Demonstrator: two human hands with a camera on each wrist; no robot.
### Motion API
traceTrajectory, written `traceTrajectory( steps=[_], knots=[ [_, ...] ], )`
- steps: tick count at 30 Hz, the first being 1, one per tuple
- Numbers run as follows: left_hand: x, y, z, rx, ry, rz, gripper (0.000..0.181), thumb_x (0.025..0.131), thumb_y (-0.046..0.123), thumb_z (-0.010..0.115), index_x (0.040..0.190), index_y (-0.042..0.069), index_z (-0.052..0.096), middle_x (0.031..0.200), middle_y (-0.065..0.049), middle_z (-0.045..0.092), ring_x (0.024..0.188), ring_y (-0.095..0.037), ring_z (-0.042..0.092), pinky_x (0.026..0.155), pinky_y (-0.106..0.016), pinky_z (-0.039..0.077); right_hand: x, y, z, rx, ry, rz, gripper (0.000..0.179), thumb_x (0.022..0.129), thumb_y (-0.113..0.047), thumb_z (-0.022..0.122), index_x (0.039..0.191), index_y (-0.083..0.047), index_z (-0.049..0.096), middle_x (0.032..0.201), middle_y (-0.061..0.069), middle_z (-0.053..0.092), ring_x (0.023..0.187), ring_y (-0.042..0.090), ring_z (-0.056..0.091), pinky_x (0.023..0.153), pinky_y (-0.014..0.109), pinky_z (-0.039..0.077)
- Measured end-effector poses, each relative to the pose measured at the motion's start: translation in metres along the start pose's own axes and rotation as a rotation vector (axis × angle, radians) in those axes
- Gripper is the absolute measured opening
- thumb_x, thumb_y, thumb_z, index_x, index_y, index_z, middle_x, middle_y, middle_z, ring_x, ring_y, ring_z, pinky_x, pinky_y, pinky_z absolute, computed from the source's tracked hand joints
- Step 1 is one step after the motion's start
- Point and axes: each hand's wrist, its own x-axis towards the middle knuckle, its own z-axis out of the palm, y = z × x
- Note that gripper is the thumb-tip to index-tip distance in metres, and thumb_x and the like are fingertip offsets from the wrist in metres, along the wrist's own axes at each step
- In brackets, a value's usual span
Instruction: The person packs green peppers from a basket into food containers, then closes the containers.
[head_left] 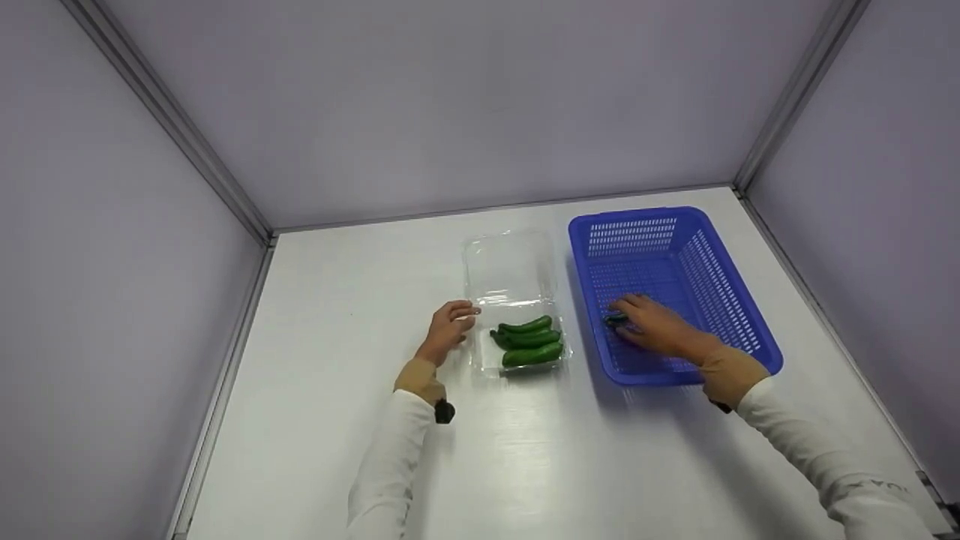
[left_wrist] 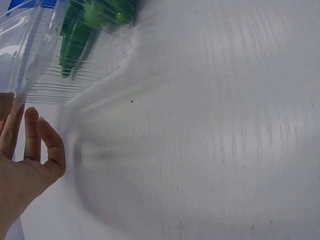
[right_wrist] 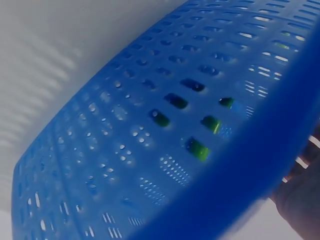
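A clear plastic clamshell box lies with its lid folded back on the table. Several long green peppers sit side by side in its near half; part of them shows at the top of the left wrist view. My left hand pinches the box's left edge, its other fingers bent and apart from the plastic. Inside the blue basket, my right hand has its fingers round another green pepper, mostly hidden beneath them. Bits of green show through the basket's slots in the right wrist view.
The slotted basket stands right of the box, with a raised rim all round. White table surface extends to the left and in front. Grey panels enclose the table at the back and both sides.
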Motion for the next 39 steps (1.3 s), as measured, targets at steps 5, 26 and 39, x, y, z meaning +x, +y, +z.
traceTrajectory(
  steps=[5,26,39],
  knots=[
    [0.006,-0.010,0.000,0.012,0.024,-0.002,0.040,0.101,0.003,0.053,0.138,-0.008,0.043,0.136,-0.025,0.054,0.112,-0.029,0.054,0.088,-0.049,0.042,-0.005,0.002,0.002,0.006,-0.011,-0.006,0.037,0.092,-0.001,0.068,0.126,0.007,0.056,0.119,0.024,0.059,0.110,0.040,0.056,0.093,0.056,0.045],
    [0.007,-0.011,0.002,0.023,0.054,-0.006,0.040,0.099,0.002,0.056,0.136,-0.008,0.046,0.132,-0.020,0.059,0.108,-0.023,0.057,0.081,-0.040,0.045,-0.010,0.014,0.007,0.088,-0.119,0.027,0.048,0.089,0.005,0.068,0.134,0.005,0.052,0.127,0.027,0.056,0.115,0.044,0.054,0.095,0.060,0.043],
    [0.006,-0.009,0.002,0.034,0.051,0.004,0.038,0.099,0.000,0.054,0.135,-0.008,0.046,0.130,-0.020,0.060,0.103,-0.021,0.057,0.073,-0.032,0.044,-0.008,0.020,0.010,0.060,-0.143,-0.006,0.052,0.084,0.013,0.068,0.134,0.011,0.050,0.125,0.029,0.058,0.115,0.046,0.055,0.094,0.059,0.043]
  ],
)
